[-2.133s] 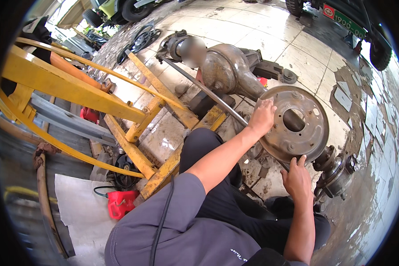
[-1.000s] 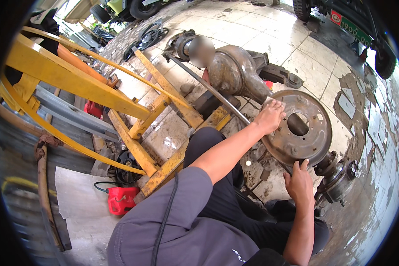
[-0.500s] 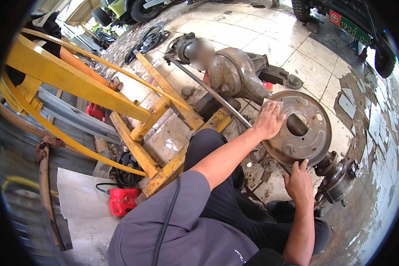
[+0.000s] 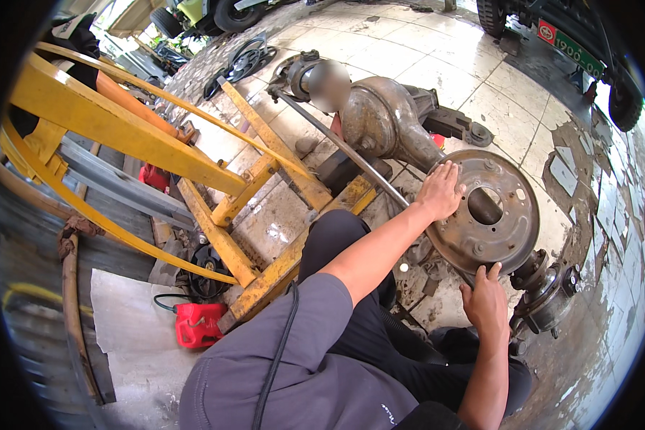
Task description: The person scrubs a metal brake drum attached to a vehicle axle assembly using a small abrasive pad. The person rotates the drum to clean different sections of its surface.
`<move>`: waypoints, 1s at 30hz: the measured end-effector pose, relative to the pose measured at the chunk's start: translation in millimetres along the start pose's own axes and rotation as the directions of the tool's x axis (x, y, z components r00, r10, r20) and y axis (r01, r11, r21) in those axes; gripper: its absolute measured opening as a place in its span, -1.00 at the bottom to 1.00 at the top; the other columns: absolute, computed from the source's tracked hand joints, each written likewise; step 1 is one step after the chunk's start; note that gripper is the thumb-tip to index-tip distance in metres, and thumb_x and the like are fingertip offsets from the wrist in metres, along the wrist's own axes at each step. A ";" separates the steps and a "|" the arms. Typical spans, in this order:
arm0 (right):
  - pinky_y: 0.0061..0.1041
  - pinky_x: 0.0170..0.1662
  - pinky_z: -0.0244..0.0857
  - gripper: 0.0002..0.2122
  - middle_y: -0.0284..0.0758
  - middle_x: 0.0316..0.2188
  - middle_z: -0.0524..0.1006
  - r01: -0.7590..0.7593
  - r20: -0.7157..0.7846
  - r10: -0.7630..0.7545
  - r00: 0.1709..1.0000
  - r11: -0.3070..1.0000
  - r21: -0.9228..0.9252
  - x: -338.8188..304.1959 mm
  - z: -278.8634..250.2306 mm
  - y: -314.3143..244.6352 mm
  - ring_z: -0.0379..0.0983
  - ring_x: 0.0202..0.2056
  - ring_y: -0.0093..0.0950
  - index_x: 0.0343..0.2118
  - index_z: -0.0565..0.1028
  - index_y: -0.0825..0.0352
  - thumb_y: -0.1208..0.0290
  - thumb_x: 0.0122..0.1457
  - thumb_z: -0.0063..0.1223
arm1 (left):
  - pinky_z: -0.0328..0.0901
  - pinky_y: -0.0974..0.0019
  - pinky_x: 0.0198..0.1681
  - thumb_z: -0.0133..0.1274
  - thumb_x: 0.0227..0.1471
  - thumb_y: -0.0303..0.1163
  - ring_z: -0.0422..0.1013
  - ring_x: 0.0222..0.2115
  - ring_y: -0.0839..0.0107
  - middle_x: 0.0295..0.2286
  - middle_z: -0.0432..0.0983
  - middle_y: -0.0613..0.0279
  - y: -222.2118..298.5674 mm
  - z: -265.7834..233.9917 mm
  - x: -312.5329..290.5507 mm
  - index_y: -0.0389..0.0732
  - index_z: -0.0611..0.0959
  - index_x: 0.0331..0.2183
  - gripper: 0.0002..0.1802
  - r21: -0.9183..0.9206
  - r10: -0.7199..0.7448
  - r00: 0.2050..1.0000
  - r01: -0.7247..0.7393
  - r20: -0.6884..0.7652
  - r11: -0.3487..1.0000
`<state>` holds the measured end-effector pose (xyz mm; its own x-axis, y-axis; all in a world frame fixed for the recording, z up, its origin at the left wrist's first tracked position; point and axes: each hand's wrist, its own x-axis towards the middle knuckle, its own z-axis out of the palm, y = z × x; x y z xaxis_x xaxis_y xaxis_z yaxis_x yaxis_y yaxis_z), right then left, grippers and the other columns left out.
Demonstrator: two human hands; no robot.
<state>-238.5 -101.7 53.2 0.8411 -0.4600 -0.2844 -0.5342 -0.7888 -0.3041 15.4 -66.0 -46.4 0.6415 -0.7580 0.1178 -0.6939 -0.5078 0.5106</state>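
Observation:
A round, rusty brake backing plate with a large centre hole stands tilted at my right, by the end of a vehicle axle housing. My left hand presses on the plate's upper left face, fingers stretched and close together. Half a second ago a pale square like sandpaper showed beneath those fingers; now the hand covers it. At the plate's lower rim, my right hand has its fingertips over the edge and its thumb beside it. Below the plate sits a metal hub. A long metal rod runs along the axle.
A yellow steel frame fills the left. Near it, a red plastic container sits on a pale sheet. Broken tiles lie at the right. A parked vehicle stands far right, and pulley-like wheels lie farther back.
My left hand has shifted slightly over the plate, and the pale square beside its fingers has gone from sight. The right hand keeps its place at the rim. The view has shifted slightly.

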 end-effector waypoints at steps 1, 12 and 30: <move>-0.14 -0.13 0.44 -0.48 0.43 0.14 0.17 0.008 -0.012 -0.008 1.000 1.000 -0.004 -0.1 1.6 0.6 0.53 -0.21 0.09 0.06 0.34 0.61 0.34 0.13 0.18 | -0.08 0.08 0.35 -0.25 0.29 -0.03 0.00 0.28 -0.12 0.24 0.06 -0.28 -4.3 4.2 0.2 -0.42 0.19 0.24 -0.28 -0.043 -0.008 1.000 0.007 -0.017 0.999; -0.16 -0.13 0.44 -0.49 0.42 0.15 0.16 0.026 -0.038 -0.026 0.999 1.000 -0.004 0.9 7.6 -0.1 0.52 -0.20 0.09 0.04 0.35 0.60 0.34 0.12 0.18 | -0.08 0.02 0.35 -0.30 0.31 -0.19 0.06 0.24 -0.18 0.20 0.15 -0.30 -11.9 11.2 -1.3 -0.41 0.32 0.17 -0.43 0.053 0.084 0.993 -0.080 -0.088 0.995; -0.17 -0.12 0.44 -0.43 0.47 0.13 0.16 -0.024 -0.008 0.024 1.000 0.999 0.021 4.8 10.7 8.2 0.54 -0.22 0.10 0.11 0.33 0.60 0.27 0.13 0.15 | -0.05 0.02 0.34 -0.27 0.33 -0.19 0.01 0.27 -0.16 0.21 0.12 -0.29 -9.4 1.2 -11.9 -0.40 0.29 0.20 -0.43 0.050 0.131 0.991 -0.132 0.024 0.990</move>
<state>-239.7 -106.0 39.6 0.8285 -0.4825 -0.2841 -0.5561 -0.7686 -0.3163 13.9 -52.8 -53.6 0.5371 -0.8277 0.1627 -0.7879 -0.4234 0.4471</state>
